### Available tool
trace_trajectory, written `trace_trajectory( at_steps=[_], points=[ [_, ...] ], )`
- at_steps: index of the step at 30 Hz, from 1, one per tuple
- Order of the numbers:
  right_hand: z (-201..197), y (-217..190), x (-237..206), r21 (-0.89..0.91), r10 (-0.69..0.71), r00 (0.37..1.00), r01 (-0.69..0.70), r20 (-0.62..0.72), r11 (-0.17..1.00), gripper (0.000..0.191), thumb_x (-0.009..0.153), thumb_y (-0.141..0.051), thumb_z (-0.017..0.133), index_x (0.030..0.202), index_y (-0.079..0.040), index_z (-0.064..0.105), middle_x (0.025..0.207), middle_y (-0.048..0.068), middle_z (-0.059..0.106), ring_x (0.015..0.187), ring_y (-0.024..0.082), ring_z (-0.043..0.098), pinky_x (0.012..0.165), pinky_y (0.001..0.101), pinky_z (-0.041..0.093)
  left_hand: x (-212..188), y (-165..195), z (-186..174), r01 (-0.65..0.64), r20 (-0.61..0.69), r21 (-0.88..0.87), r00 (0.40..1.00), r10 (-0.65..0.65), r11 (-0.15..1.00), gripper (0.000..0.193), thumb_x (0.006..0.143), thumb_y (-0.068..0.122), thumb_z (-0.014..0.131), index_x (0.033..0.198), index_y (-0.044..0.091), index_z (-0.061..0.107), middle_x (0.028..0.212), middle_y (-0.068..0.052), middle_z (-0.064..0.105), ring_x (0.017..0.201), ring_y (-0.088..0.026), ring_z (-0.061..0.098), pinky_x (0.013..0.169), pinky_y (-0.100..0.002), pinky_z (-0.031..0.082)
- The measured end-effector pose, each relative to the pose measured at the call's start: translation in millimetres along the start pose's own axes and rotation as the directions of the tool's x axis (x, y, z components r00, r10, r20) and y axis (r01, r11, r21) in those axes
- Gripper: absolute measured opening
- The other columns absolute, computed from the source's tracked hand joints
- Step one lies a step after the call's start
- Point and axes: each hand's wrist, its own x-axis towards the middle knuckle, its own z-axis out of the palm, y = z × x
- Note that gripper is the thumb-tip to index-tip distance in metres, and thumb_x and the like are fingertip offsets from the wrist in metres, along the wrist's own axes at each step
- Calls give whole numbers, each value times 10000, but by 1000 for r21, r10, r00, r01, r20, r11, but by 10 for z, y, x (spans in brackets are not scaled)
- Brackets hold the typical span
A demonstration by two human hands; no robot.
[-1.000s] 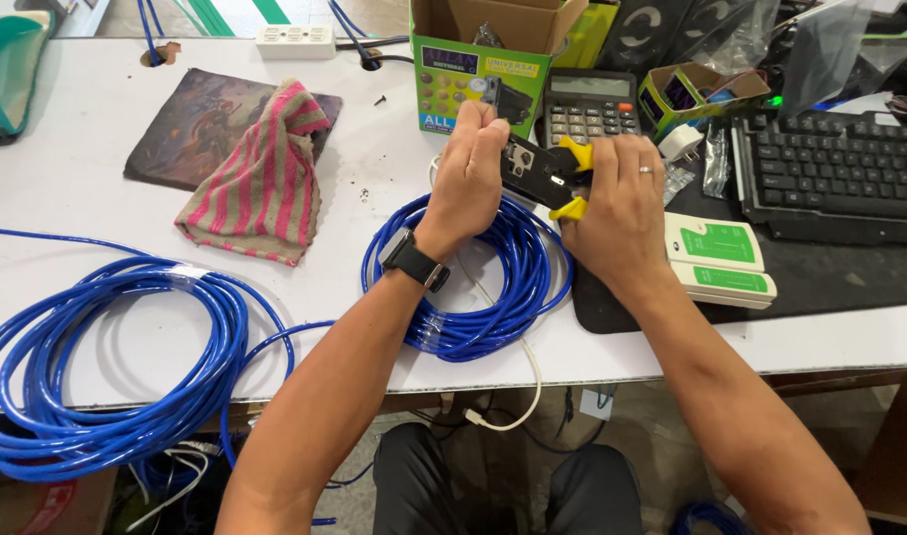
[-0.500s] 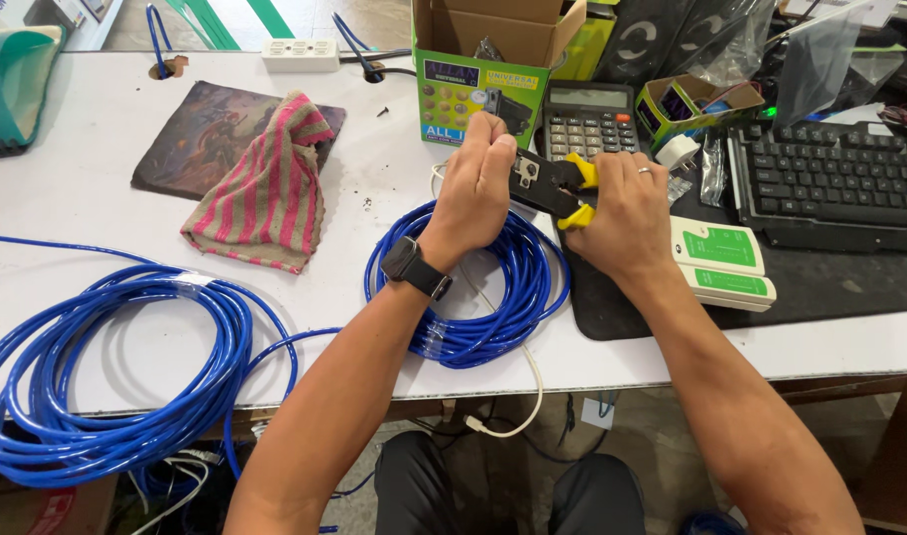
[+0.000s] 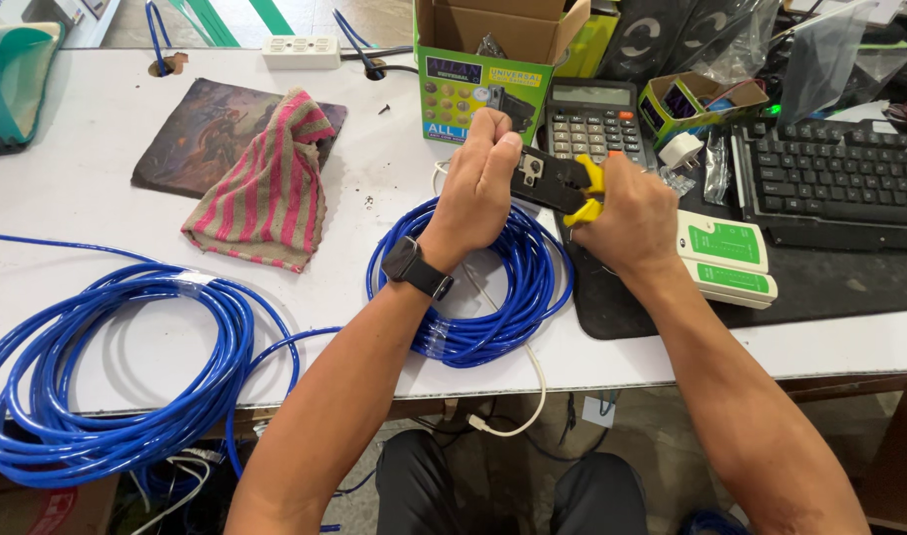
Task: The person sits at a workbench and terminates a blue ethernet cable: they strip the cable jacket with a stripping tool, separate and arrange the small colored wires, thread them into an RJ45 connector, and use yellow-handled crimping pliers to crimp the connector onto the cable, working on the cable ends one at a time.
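Observation:
My right hand (image 3: 627,213) grips the yellow handles of a black crimping tool (image 3: 553,183). My left hand (image 3: 483,178) is closed in a fist at the tool's head; what it pinches there is hidden by the fingers. A black watch (image 3: 414,267) sits on my left wrist. Both hands hover over a coil of blue cable (image 3: 493,287) lying on the white table (image 3: 374,198).
A larger blue cable coil (image 3: 107,376) hangs over the table's front left edge. A striped cloth (image 3: 265,188) lies on a dark mat. Behind stand a green cardboard box (image 3: 483,74), calculator (image 3: 597,119) and keyboard (image 3: 830,183). A white-and-green cable tester (image 3: 726,258) lies right.
Both hands and the crimping tool stay together over the small coil; the view has shifted slightly, and my left fist has closed tighter at the tool's head.

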Motion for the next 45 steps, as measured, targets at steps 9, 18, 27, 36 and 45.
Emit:
trace_trajectory(
  at_steps=[9, 18, 27, 36, 45],
  points=[
    [-53, 88, -13, -139, -117, 972, 90, -205, 986, 377, 777, -57, 808, 1061, -17, 563, 939, 150, 591, 876, 349, 566, 808, 447, 397, 59, 34, -74, -111, 25, 28, 994, 110, 993, 289, 1063, 227, 516, 1091, -14, 674, 1014, -102, 690, 932, -197, 653, 876, -307, 507],
    [-119, 80, -15, -147, -100, 968, 67, -231, 987, 392, 796, -40, 814, 1069, -18, 532, 938, 136, 553, 902, 337, 536, 832, 449, 373, 43, 114, -62, -181, 71, -4, 981, 180, 984, 255, 1000, 161, 625, 1154, -31, 690, 1147, -120, 700, 1028, -206, 693, 935, -312, 559],
    [-163, 59, -23, -225, -109, 973, 62, -201, 972, 379, 802, -62, 793, 1089, -11, 551, 1027, 135, 552, 988, 327, 525, 900, 443, 378, 32, 169, -60, -149, 86, -17, 985, 150, 989, 246, 1016, 140, 588, 1157, -29, 699, 1163, -108, 686, 1013, -197, 686, 874, -303, 572],
    [-169, 11, -38, -228, -104, 967, 50, -232, 972, 542, 839, -159, 848, 1248, 15, 538, 1086, 147, 538, 1062, 345, 504, 957, 473, 353, 41, 209, -78, -186, 78, 35, 980, 183, 982, 246, 1032, 126, 537, 1165, -19, 685, 1181, -118, 676, 1080, -228, 672, 983, -326, 526],
    [-181, -23, -39, -190, -94, 974, 54, -208, 980, 611, 852, -154, 832, 1342, 24, 516, 1116, 157, 527, 1088, 354, 492, 992, 478, 355, 34, 165, -56, -155, 58, 21, 987, 153, 988, 233, 1016, 133, 574, 1156, -12, 693, 1154, -118, 682, 1001, -206, 698, 908, -311, 560]
  ],
)
